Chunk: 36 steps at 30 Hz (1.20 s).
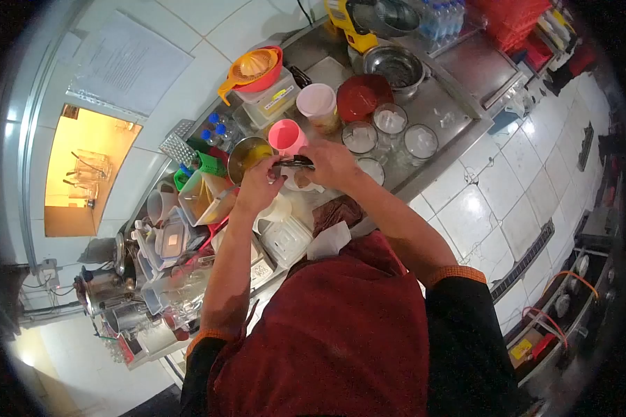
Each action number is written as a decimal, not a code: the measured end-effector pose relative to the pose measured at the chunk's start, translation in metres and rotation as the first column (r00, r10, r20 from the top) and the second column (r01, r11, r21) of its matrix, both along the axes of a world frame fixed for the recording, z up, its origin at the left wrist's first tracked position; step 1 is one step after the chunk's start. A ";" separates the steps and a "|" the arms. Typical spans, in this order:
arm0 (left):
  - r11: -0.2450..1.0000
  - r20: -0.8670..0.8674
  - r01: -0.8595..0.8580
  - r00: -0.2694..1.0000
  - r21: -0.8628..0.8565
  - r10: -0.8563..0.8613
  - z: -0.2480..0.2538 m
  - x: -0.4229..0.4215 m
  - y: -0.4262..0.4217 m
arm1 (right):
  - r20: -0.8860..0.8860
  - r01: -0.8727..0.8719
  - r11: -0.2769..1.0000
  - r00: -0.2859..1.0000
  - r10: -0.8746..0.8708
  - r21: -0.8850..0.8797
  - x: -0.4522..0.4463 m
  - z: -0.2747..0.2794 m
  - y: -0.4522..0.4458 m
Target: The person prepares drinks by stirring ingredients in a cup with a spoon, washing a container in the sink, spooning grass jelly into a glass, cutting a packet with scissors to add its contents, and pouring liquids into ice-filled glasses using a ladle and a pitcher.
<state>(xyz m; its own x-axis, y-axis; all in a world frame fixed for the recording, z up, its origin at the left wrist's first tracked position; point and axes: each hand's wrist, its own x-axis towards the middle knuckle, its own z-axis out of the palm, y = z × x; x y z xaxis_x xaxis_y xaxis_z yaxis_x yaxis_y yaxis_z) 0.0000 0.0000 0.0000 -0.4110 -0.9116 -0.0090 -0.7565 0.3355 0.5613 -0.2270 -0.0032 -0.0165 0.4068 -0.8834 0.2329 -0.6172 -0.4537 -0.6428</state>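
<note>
Both hands meet over the counter beside a pink cup (pixel 286 136). My left hand (pixel 261 182) has its fingers closed on one end of a small dark object (pixel 295 161). At the other end my right hand (pixel 327 165) also closes its fingers on it. What the dark object is cannot be made out. A metal bowl with yellow contents (pixel 252 156) sits just beyond my left hand. Below the hands lies something whitish, partly hidden. Glasses with pale contents (pixel 359 137) stand to the right, past a white-lidded tub (pixel 317 103).
An orange juicer on a red bowl (pixel 254 68) stands at the wall. A metal bowl (pixel 394 67) and yellow appliance (pixel 351 26) are at the back. Plastic containers (pixel 176 238) crowd the left. A brown cloth (pixel 337 213) lies near the front edge.
</note>
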 end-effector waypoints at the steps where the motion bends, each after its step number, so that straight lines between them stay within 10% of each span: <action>1: 0.998 -0.028 -0.057 0.998 0.004 0.057 0.007 -0.002 0.005 | 0.016 0.020 0.999 1.000 -0.020 0.029 0.003 -0.001 0.004; 9: 0.971 -0.153 -0.239 0.959 0.007 0.238 0.044 0.016 0.078 | 0.210 0.236 0.970 0.953 -0.220 -0.056 -0.001 -0.001 0.038; 15: 0.941 -0.391 0.085 0.919 0.327 0.053 0.060 0.081 0.184 | 0.272 0.306 0.947 0.924 -0.270 -0.101 0.019 -0.028 0.044; 27: 0.443 -0.503 0.328 0.780 0.835 0.371 -0.027 0.200 0.359 | 0.165 0.500 0.840 0.865 -0.474 -0.210 0.071 -0.014 0.078; 30: 0.296 -0.301 0.159 0.792 0.942 0.531 -0.074 0.209 0.406 | 0.629 0.608 0.771 0.529 -0.570 0.188 0.086 -0.007 0.105; 32: 0.385 -0.285 0.118 0.865 0.915 0.413 -0.154 0.236 0.457 | 0.803 0.263 0.783 0.049 -0.594 0.563 0.085 -0.012 0.134; 33: 0.479 -0.297 0.137 0.914 0.867 0.276 -0.197 0.246 0.473 | 0.607 0.487 0.776 0.494 -0.623 0.400 0.078 -0.005 0.165; 34: 0.495 -0.253 0.130 0.949 0.859 0.190 -0.215 0.246 0.478 | 0.791 0.031 0.792 0.039 -0.611 0.610 0.075 -0.017 0.174; 35: 0.434 -0.170 0.074 0.968 0.898 0.187 -0.223 0.246 0.485 | 0.533 -0.360 0.722 -0.497 -0.684 0.590 0.072 -0.029 0.183; 36: 0.375 -0.091 0.010 0.976 0.927 0.198 -0.230 0.248 0.491 | 0.591 -0.435 0.749 -0.460 -0.662 0.501 0.066 -0.062 0.198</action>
